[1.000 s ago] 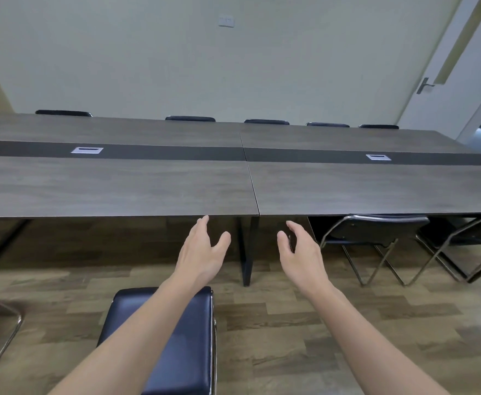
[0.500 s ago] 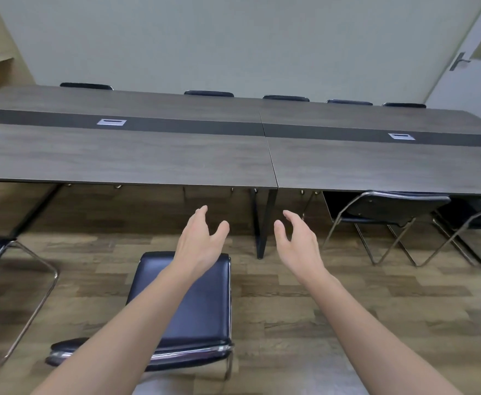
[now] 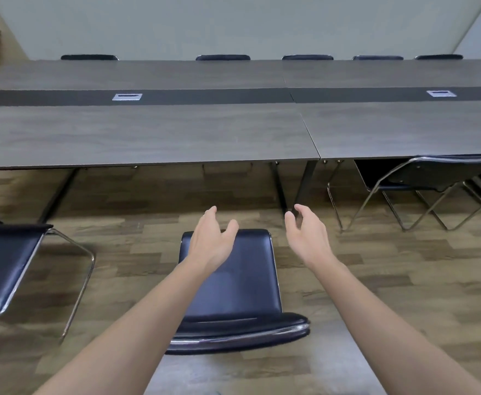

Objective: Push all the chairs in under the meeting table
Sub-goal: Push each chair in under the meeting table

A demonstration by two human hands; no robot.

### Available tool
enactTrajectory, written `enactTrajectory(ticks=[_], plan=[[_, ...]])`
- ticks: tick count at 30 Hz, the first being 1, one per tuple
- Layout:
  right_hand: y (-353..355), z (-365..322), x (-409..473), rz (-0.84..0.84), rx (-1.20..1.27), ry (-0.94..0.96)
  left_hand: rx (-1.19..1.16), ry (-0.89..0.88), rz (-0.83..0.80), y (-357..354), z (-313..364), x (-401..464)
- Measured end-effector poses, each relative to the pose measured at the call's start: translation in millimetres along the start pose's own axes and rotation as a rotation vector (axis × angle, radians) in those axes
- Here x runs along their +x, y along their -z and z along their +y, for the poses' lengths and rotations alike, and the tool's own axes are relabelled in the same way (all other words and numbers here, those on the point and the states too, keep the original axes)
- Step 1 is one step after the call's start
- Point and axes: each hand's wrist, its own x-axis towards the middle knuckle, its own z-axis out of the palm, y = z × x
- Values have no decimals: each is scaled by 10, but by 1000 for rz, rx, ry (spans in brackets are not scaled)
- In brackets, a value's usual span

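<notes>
- I see the long grey-brown wood-grain meeting table [image 3: 148, 135] spanning the view, a dark strip along its middle with two small silver cable hatches [image 3: 127, 96] set in it, both shut.
- The black padded chair with chrome frame [image 3: 239, 286] stands on the wooden floor [image 3: 404, 266], well clear of the table edge.
- My left hand [image 3: 211, 240] hangs over its seat, grip loose and open, holding nothing.
- My right hand [image 3: 307, 235] hangs just right of the seat, fingers relaxed, empty.
- A second black chair [image 3: 3, 266] sits out at the left; another black chair [image 3: 433, 175] is tucked under at the right.
</notes>
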Motion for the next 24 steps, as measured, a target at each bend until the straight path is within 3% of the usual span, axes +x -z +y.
enactTrajectory(ticks=[10,24], plan=[[-874,152,-394,-131,-179,-207,88,188,-97,108,-1132,-88],[-1334,838,-586,-327,-501,-332,196,385,-146,-80,-1820,-285]])
